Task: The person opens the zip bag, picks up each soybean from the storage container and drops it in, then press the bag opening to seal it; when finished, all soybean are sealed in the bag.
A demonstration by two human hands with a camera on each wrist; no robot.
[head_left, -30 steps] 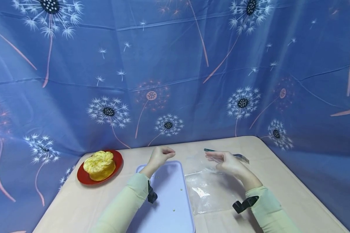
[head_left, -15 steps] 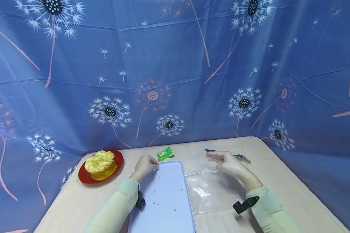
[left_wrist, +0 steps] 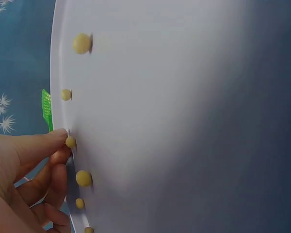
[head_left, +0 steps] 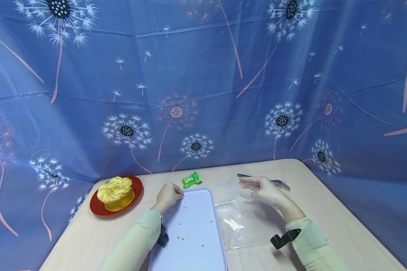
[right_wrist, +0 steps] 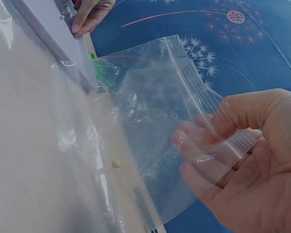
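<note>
My left hand [head_left: 169,195] is at the far left corner of the pale lilac tray [head_left: 203,259]. In the left wrist view its thumb and forefinger pinch a small yellow soybean [left_wrist: 71,142] beside the tray's rim. Several more soybeans [left_wrist: 83,178] lie scattered on the tray. My right hand [head_left: 268,190] holds the zip edge of a clear zip-lock bag [right_wrist: 150,92], with some fingers showing through the plastic. The bag's mouth end is raised while its lower part lies flat on the table. One soybean [right_wrist: 116,164] shows through the bag.
A green wrapped packet [head_left: 192,180] lies behind the tray. On the left, a red plate [head_left: 96,207] bears a yellow, bread-like cake [head_left: 117,194]. A fork [head_left: 280,183] lies partly behind my right hand. A blue dandelion-print curtain [head_left: 203,94] hangs behind the table.
My left hand has moved left and nearer from behind the tray to its far left corner, uncovering the green packet. It has stayed there since. My right hand and the bag have not moved.
</note>
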